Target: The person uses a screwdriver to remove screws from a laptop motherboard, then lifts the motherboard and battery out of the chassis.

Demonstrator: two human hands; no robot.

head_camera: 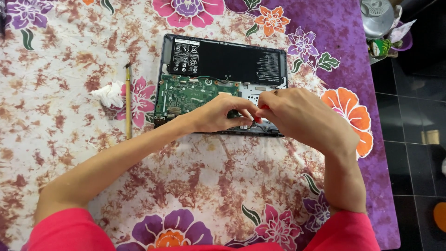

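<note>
An opened laptop (223,46) lies bottom-up on the flowered cloth, showing its black battery (232,62) and green circuit board (186,95). Both my hands meet over its near right part. My right hand (302,114) grips a small red-handled tool (257,119), most of it hidden by the fingers. My left hand (223,111) rests on the board beside it, fingertips pinched at the tool's tip. What lies under the fingers is hidden.
A thin wooden brush (128,104) and a crumpled white tissue (108,94) lie left of the laptop. The flowered cloth (209,172) covers the table. A grey pot lid (376,16) and small items sit at the far right corner, next to dark floor tiles (413,139).
</note>
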